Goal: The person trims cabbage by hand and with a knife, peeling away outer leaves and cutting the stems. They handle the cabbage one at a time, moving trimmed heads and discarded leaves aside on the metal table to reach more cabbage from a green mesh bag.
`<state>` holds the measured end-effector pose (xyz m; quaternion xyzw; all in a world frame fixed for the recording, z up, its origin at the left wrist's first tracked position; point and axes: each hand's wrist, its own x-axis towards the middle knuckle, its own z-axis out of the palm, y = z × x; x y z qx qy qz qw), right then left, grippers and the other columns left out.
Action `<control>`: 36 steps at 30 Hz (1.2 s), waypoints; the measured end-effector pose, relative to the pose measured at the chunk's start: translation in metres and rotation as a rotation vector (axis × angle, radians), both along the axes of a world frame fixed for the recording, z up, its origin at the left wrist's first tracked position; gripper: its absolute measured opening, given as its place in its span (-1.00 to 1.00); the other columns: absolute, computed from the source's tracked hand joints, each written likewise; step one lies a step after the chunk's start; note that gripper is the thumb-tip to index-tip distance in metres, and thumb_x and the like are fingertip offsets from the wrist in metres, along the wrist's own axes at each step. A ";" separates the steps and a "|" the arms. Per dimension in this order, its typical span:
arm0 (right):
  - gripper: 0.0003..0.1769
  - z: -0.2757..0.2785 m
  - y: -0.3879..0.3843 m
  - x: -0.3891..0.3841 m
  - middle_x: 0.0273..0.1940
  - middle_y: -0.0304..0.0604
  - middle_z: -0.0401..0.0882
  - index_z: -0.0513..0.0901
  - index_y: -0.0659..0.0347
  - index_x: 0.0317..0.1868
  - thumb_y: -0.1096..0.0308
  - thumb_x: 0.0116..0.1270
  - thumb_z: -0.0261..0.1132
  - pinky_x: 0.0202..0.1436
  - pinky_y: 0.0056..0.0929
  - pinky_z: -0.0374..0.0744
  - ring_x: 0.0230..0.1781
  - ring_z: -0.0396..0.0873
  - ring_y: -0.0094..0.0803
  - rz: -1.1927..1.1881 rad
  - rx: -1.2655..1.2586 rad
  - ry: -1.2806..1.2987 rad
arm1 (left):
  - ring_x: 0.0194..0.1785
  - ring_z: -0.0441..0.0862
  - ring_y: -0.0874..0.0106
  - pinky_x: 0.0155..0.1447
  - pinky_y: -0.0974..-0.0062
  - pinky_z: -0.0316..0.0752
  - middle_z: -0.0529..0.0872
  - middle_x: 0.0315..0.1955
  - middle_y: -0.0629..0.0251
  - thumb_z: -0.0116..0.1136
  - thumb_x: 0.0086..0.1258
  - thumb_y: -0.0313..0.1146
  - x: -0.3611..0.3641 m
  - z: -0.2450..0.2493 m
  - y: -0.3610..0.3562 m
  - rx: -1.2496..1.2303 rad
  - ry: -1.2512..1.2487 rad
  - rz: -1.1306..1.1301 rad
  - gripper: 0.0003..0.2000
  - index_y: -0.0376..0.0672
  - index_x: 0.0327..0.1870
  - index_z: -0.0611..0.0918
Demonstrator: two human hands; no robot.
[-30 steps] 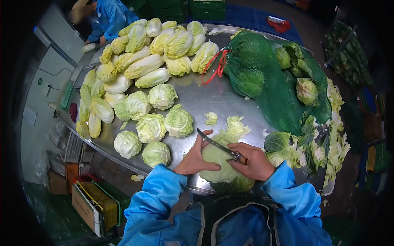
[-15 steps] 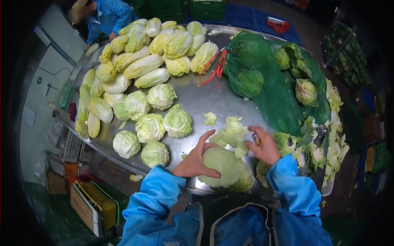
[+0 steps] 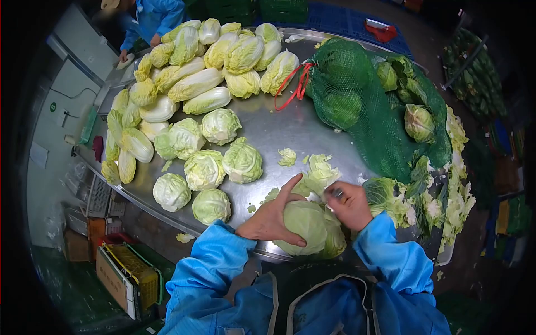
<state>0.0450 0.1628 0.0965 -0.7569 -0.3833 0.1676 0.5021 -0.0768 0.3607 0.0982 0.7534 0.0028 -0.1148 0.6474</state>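
Note:
My left hand [image 3: 272, 216] lies on the left side of a round pale green cabbage [image 3: 308, 224] at the near edge of the steel table [image 3: 279, 131], thumb stretched up over the top. My right hand [image 3: 350, 204] is closed at the cabbage's upper right, and a small metal end of the knife [image 3: 336, 193] shows at its knuckles. The blade is hidden. A loose heap of cut leaves [image 3: 320, 170] lies just beyond both hands.
Several trimmed round cabbages [image 3: 204, 170] sit to the left, with napa cabbages [image 3: 195, 84] piled behind. A green net bag [image 3: 343, 92] of cabbages and leaf scraps [image 3: 446, 190] fill the right side. A person in blue [image 3: 153, 17] works at the far left corner. Crates [image 3: 131, 276] stand on the floor.
A second ago the knife blade lay across the cabbage top. My right hand then swept out to the leaf heap and has come back against the cabbage. My left hand has kept its hold.

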 end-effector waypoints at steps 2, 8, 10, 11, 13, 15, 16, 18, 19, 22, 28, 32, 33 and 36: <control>-0.90 -0.023 -0.014 0.019 -0.56 -0.31 0.53 0.61 0.29 -0.28 0.48 0.19 0.32 -0.53 -0.54 0.36 -0.58 0.41 -0.63 -0.297 0.027 0.366 | 0.28 0.38 0.25 0.41 0.31 0.15 0.47 0.18 0.11 0.63 -0.33 -0.40 -0.001 0.003 0.002 0.044 -0.009 -0.012 0.35 -0.07 0.50 -0.20; -0.47 0.017 -0.014 -0.006 -0.20 -0.16 0.63 0.45 0.35 0.19 0.37 0.25 0.37 -0.19 -0.56 0.54 -0.25 0.54 -0.58 0.048 -0.113 0.571 | 0.26 0.42 0.20 0.38 0.28 0.24 0.50 0.15 0.11 0.62 -0.34 -0.31 -0.005 -0.010 0.008 -0.084 -0.078 0.075 0.32 -0.05 0.50 -0.13; -0.49 0.009 -0.005 -0.013 -0.13 -0.13 0.63 0.45 0.35 0.18 0.38 0.26 0.36 -0.13 -0.53 0.56 -0.19 0.55 -0.55 0.134 -0.099 0.747 | 0.27 0.41 0.20 0.39 0.28 0.23 0.49 0.15 0.12 0.63 -0.36 -0.30 -0.011 -0.008 0.009 -0.137 -0.071 0.098 0.33 -0.06 0.50 -0.13; -0.52 0.000 -0.004 -0.008 -0.13 -0.13 0.63 0.47 0.34 0.16 0.38 0.27 0.36 -0.14 -0.52 0.56 -0.19 0.55 -0.55 0.131 -0.083 0.852 | 0.27 0.40 0.21 0.40 0.28 0.23 0.49 0.16 0.13 0.63 -0.39 -0.29 -0.011 -0.012 0.009 -0.202 -0.066 0.130 0.34 -0.08 0.50 -0.12; -0.62 -0.025 -0.005 -0.009 -0.23 -0.16 0.64 0.54 0.31 0.00 0.30 0.24 0.37 -0.21 -0.49 0.56 -0.26 0.56 -0.53 0.087 -0.016 0.765 | 0.22 0.46 0.16 0.30 0.20 0.37 0.48 0.15 0.07 0.67 -0.53 -0.20 -0.018 -0.024 0.011 -0.206 -0.087 0.191 0.45 -0.13 0.49 -0.17; -0.72 -0.045 -0.003 -0.013 -0.28 -0.11 0.64 0.60 0.29 -0.14 0.31 0.20 0.35 -0.22 -0.44 0.56 -0.31 0.55 -0.51 0.072 0.130 0.485 | 0.16 0.51 0.14 0.27 0.19 0.39 0.50 0.12 0.04 0.66 -0.51 0.08 -0.017 -0.036 0.010 -0.227 -0.132 0.243 0.51 -0.16 0.48 -0.25; -0.76 -0.047 -0.003 -0.018 -0.38 -0.11 0.62 0.59 0.29 -0.24 0.30 0.19 0.36 -0.27 -0.42 0.55 -0.35 0.56 -0.48 0.051 0.289 0.600 | 0.25 0.42 0.13 0.34 0.19 0.30 0.42 0.22 0.01 0.54 -0.39 0.28 -0.018 -0.073 0.034 -0.151 -0.233 0.125 0.43 -0.19 0.49 -0.15; -0.82 -0.069 0.006 -0.013 -0.54 -0.07 0.52 0.52 0.31 -0.35 0.37 0.14 0.29 -0.37 -0.34 0.50 -0.46 0.54 -0.38 -0.111 0.194 0.191 | 0.27 0.40 0.14 0.35 0.20 0.28 0.40 0.23 0.02 0.52 -0.37 0.27 0.004 -0.044 0.010 -0.068 -0.178 0.182 0.41 -0.20 0.49 -0.13; -0.81 -0.070 0.003 -0.012 -0.56 -0.03 0.48 0.48 0.34 -0.35 0.39 0.12 0.26 -0.44 -0.31 0.44 -0.54 0.49 -0.34 -0.163 0.159 0.130 | 0.28 0.39 0.14 0.35 0.20 0.27 0.39 0.24 0.02 0.52 -0.36 0.27 0.014 -0.035 -0.004 -0.043 -0.159 0.188 0.40 -0.20 0.49 -0.12; -0.85 -0.070 -0.017 -0.006 -0.63 -0.05 0.42 0.43 0.35 -0.41 0.44 0.08 0.20 -0.48 -0.25 0.40 -0.58 0.46 -0.31 -0.178 0.079 0.346 | 0.30 0.35 0.14 0.37 0.21 0.24 0.36 0.26 0.03 0.49 -0.33 0.26 0.040 -0.027 -0.027 0.011 -0.161 0.136 0.36 -0.20 0.48 -0.09; -0.83 -0.018 -0.036 -0.018 -0.63 -0.15 0.41 0.44 0.31 -0.38 0.38 0.15 0.23 -0.58 -0.42 0.37 -0.61 0.39 -0.45 -0.249 0.292 0.559 | 0.34 0.29 0.16 0.40 0.22 0.19 0.30 0.30 0.05 0.44 -0.26 0.24 0.065 -0.018 -0.049 0.067 -0.205 0.072 0.28 -0.21 0.48 -0.04; -0.37 -0.016 -0.020 -0.015 -0.14 -0.04 0.36 0.37 0.37 0.04 0.14 0.11 0.38 -0.10 -0.38 0.35 -0.13 0.35 -0.32 -0.179 0.284 0.595 | 0.37 0.24 0.17 0.41 0.23 0.16 0.26 0.33 0.06 0.41 -0.22 0.23 0.075 -0.013 -0.056 0.071 -0.243 0.059 0.23 -0.22 0.47 0.00; 0.03 -0.015 -0.019 -0.013 0.33 0.11 0.28 0.25 0.42 0.34 -0.06 0.01 0.49 0.39 -0.34 0.32 0.34 0.30 -0.16 -0.143 0.150 0.673 | 0.37 0.23 0.17 0.42 0.24 0.15 0.25 0.34 0.06 0.40 -0.21 0.22 0.078 -0.011 -0.054 0.070 -0.258 0.063 0.22 -0.22 0.47 0.01; -0.74 -0.066 0.004 -0.010 -0.58 -0.20 0.48 0.50 0.31 -0.17 0.32 0.24 0.28 -0.59 -0.44 0.42 -0.60 0.44 -0.49 -0.233 0.251 0.242 | 0.39 0.20 0.18 0.43 0.24 0.12 0.22 0.36 0.07 0.37 -0.17 0.21 0.085 -0.006 -0.045 0.066 -0.307 0.089 0.18 -0.23 0.47 0.04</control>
